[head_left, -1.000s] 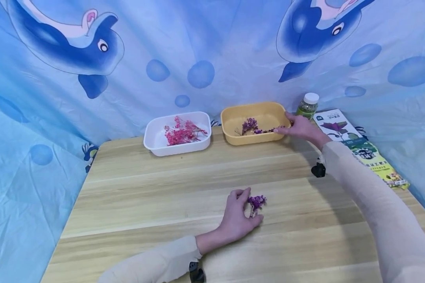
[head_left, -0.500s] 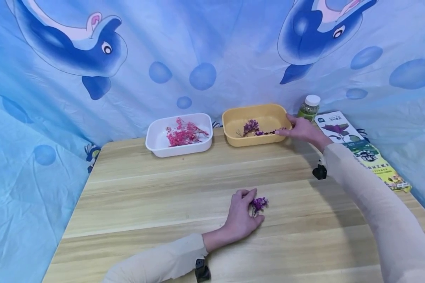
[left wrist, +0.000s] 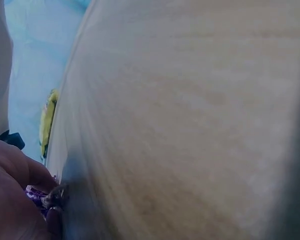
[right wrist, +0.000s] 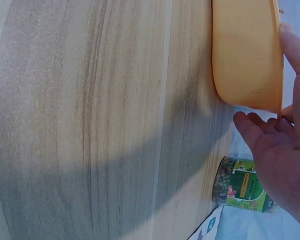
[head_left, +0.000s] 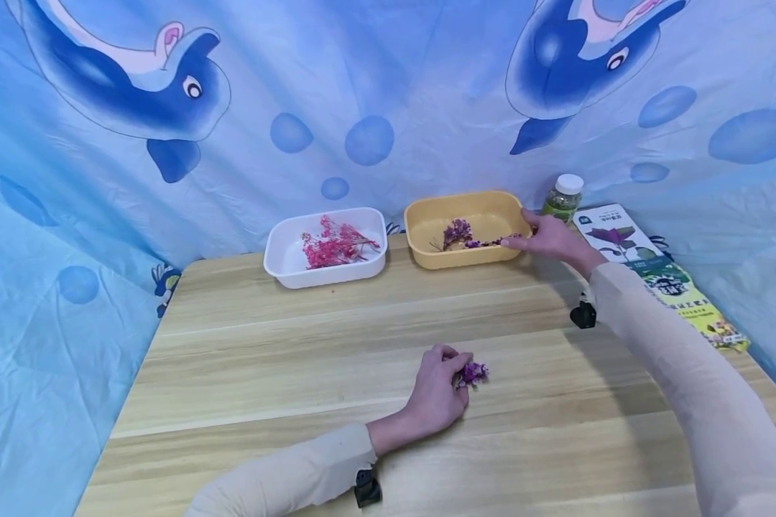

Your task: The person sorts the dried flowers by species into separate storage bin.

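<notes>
A sprig of small purple dried flowers [head_left: 474,373] lies low over the front of the wooden table. My left hand [head_left: 435,393] pinches it near its stem between thumb and fingers; in the left wrist view the fingers partly hide the purple blooms [left wrist: 36,196]. At the back, my right hand [head_left: 552,238] grips the right end of a yellow plastic tray [head_left: 420,251]. Its thumb lies along the rim, and the fingers [right wrist: 247,127] are by the outside of the end wall. More purple dried flowers [head_left: 458,231] lie inside that tray.
A white tray [head_left: 274,269] with pink dried flowers [head_left: 336,244] stands left of the yellow one. Behind my right hand are a white-capped jar [head_left: 564,197] and flat printed packets [head_left: 621,237]. A blue dolphin-print cloth [head_left: 427,86] hangs behind the table.
My left thumb and fingers have drawn together onto the purple sprig, which was between them when they were spread. My right hand stays at the yellow tray.
</notes>
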{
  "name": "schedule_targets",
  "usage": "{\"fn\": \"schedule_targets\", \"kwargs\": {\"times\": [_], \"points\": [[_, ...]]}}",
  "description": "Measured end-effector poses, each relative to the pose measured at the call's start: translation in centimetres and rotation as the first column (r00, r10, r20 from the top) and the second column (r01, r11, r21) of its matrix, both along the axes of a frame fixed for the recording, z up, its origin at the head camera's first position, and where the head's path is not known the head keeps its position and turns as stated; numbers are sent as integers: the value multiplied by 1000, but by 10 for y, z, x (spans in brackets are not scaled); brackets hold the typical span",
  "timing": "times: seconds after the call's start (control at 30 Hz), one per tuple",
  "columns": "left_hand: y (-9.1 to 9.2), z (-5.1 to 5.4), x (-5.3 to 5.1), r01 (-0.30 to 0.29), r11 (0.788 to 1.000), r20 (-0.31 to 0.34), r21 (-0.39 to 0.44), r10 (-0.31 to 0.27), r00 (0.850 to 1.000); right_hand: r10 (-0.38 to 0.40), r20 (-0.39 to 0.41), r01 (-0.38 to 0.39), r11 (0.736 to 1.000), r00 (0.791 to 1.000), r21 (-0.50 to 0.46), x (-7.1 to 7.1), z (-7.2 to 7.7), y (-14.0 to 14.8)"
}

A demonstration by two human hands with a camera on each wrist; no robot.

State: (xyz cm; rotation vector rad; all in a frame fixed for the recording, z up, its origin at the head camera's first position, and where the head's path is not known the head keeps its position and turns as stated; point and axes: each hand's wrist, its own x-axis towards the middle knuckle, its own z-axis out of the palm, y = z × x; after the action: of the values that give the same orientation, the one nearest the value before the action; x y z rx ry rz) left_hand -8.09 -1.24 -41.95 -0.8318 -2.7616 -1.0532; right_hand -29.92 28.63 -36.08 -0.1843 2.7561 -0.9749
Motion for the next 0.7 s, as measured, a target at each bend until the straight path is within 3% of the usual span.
{"fn": "schedule_targets", "kwargs": {"times": [0.2,0.47,0.6,0.7], "points": [[-1,7,-3,24,999,46,-28,-23,999,-8,10,8,1000,1000,-21,1,1,1],[-9,8,-12,39,997,116,66,-47,992,-4,3,4,1000,1000,-15,2,1,0],[-12,10,-20,21,989,225,143,-53,973,9,-18,-9,1000,1000,-12,1,0,0],[-14,12,-26,-23,982,324,187,-40,945,17,-19,-18,1000,1000,-21,-1,-1,0]]}}
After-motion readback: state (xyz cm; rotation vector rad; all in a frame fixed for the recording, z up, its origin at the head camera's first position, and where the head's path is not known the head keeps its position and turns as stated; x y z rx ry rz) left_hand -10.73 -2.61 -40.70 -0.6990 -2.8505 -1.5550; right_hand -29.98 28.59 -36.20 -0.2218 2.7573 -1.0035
